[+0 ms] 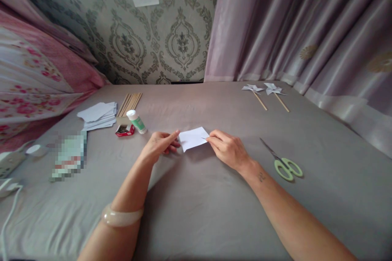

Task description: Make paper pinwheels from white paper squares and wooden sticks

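A small white sheet of paper is held up a little above the grey cloth, in the middle of the view. At its left edge my left hand grips it, thumb on top and fingers beneath. My right hand is pinched at the paper's right edge. From its fingertips a thin, dark, pin-like thing points left across the sheet; its other end is hidden. Green-handled scissors lie to the right of my right hand, tips pointing away. A glue stick and a small red box stand beyond my left hand.
White paper sheets are stacked at the far left, beside several wooden sticks. Two paper pinwheels on sticks lie at the back right. A blurred packet, a power strip and a white cable are at left.
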Motion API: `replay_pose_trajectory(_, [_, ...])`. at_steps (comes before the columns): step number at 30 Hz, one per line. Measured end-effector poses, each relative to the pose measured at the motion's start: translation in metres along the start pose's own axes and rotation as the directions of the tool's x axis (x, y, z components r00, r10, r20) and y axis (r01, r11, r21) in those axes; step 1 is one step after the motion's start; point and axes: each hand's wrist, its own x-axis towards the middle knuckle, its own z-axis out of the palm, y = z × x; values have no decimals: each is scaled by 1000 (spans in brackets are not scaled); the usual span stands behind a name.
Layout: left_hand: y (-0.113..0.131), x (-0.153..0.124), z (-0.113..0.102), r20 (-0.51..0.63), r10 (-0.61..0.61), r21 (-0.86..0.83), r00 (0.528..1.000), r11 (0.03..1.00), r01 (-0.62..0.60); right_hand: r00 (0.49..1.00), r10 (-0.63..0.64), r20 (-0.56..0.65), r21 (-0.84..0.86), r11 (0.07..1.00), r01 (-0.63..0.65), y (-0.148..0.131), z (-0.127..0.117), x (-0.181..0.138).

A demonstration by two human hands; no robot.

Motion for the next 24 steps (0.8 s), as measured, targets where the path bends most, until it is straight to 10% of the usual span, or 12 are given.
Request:
replay_pose_trajectory(13, [9, -8, 25, 161, 5, -685, 987, 720, 109, 908, -143, -394, -110, 988, 108, 1, -6, 3])
replay_pose_trajectory(24, [9, -7, 31, 183, -18, -662, 983, 736, 137, 985, 61, -163, -60, 996, -71, -22, -6, -2])
